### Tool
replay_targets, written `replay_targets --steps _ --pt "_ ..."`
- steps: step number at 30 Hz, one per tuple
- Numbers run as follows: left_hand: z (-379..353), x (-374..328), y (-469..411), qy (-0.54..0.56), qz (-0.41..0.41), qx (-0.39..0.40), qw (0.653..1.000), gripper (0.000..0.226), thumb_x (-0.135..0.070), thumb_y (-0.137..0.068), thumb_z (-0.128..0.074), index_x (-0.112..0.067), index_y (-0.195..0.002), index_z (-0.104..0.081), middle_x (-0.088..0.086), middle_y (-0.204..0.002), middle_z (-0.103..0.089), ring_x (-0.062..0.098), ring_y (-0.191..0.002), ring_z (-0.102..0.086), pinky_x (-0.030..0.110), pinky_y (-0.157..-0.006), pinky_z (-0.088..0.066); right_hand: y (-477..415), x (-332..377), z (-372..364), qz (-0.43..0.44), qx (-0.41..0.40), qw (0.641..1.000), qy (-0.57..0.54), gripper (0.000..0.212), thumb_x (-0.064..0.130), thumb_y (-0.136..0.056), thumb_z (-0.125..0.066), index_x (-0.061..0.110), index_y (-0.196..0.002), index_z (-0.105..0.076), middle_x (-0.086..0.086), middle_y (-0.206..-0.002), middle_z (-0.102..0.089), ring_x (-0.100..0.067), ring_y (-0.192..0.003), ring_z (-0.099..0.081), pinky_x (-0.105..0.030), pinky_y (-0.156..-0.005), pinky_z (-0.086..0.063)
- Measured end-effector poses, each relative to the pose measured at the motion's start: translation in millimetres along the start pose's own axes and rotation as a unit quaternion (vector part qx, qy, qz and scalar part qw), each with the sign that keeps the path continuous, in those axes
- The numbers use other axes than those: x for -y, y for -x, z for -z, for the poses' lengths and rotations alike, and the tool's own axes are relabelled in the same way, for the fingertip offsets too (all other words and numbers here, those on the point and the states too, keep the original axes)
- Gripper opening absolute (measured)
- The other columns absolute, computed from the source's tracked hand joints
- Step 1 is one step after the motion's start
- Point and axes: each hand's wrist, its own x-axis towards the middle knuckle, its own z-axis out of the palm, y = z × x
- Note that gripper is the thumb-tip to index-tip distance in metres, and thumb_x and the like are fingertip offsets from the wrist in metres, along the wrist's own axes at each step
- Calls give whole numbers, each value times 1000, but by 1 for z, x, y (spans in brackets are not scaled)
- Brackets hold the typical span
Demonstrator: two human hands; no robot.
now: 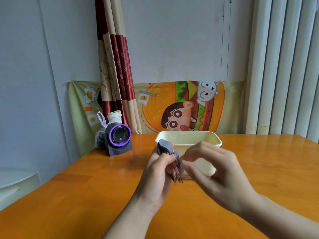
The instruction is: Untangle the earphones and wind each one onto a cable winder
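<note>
My left hand [158, 171] grips a bundle above the table: grey cable winders [165, 147] sticking up past my fingers and pink earphone cables [173, 172] with their plugs hanging below. My right hand [214, 171] is blurred, its fingertips meeting at the bundle's right edge, on the grey winder and cable. Whether they pinch it is unclear. Both hands hover in front of the cream plastic box [188, 141].
An orange wooden table [86, 195] spans the view. A grey and purple desk fan [118, 138] stands at the back left, with a paper cup [114, 117] and a plastic bag [101, 133] behind it. A curtain hangs behind.
</note>
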Motion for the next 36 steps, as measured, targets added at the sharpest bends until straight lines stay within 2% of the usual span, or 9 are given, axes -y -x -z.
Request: replay_targets --steps 3,6,11,17,22,26,29,34,36 --pt "-3 1 0 -30 6 -3 1000 48 -13 -76 -48 11 -116 -48 17 -96 -51 23 -77 -47 25 -58 -43 -11 -1 -6 -145 -16 987 -72 8 14 -85 -68 22 -82 -68 11 -81 -69 -7 -78 -65 -20 -70 -52" --pt "-5 0 -1 -23 10 2 1000 37 -12 -72 -47 3 -105 -52 15 -88 -51 17 -65 -45 23 -52 -42 -20 -3 -4 -184 26 978 -99 16 3 -85 -64 17 -79 -68 3 -78 -70 -9 -73 -66 -19 -70 -52" --pt "-2 -2 -1 42 61 10 997 34 -9 -66 -48 -1 -99 -55 9 -76 -52 14 -60 -47 26 -54 -42 -26 -6 9 -91 114 989 -22 4 15 -80 -69 18 -82 -68 9 -80 -66 -13 -80 -64 -23 -72 -51" --pt "-10 -3 3 161 119 14 980 21 -7 -61 -47 -10 -67 -67 6 -68 -50 16 -54 -46 29 -46 -39 -36 -5 19 22 209 972 109 14 23 -79 -72 19 -90 -65 8 -88 -57 -6 -80 -56 -18 -70 -47" --pt "-13 -9 4 195 159 -10 968 19 -11 -68 -44 -9 -58 -60 6 -63 -48 18 -55 -46 32 -50 -35 -40 1 21 61 262 950 159 12 28 -86 -59 23 -95 -62 2 -98 -54 -17 -85 -58 -35 -71 -50" --pt "-14 -9 6 209 162 -14 964 18 -11 -71 -44 -12 -61 -59 5 -59 -48 17 -51 -47 29 -45 -40 -38 4 22 92 272 937 197 11 28 -89 -55 24 -96 -61 5 -94 -47 -14 -71 -51 -33 -59 -48" --pt "-13 -9 5 196 164 -26 966 12 -13 -69 -47 -14 -65 -58 6 -59 -46 19 -52 -46 30 -43 -37 -35 2 21 114 267 931 220 17 29 -89 -50 21 -96 -63 3 -96 -49 -11 -72 -48 -31 -55 -48" --pt "-12 -11 2 200 167 -54 964 26 -14 -74 -44 -16 -59 -65 4 -59 -48 15 -52 -47 29 -51 -33 -31 -6 18 127 231 940 217 23 35 -80 -64 20 -98 -63 4 -98 -52 -5 -84 -35 -29 -66 -48" --pt "-11 -11 0 232 168 -63 956 26 -12 -75 -44 -14 -62 -67 2 -60 -50 13 -54 -48 27 -58 -32 -29 -9 16 130 219 941 223 32 42 -77 -68 20 -99 -63 5 -98 -53 -9 -86 -40 -30 -67 -48"
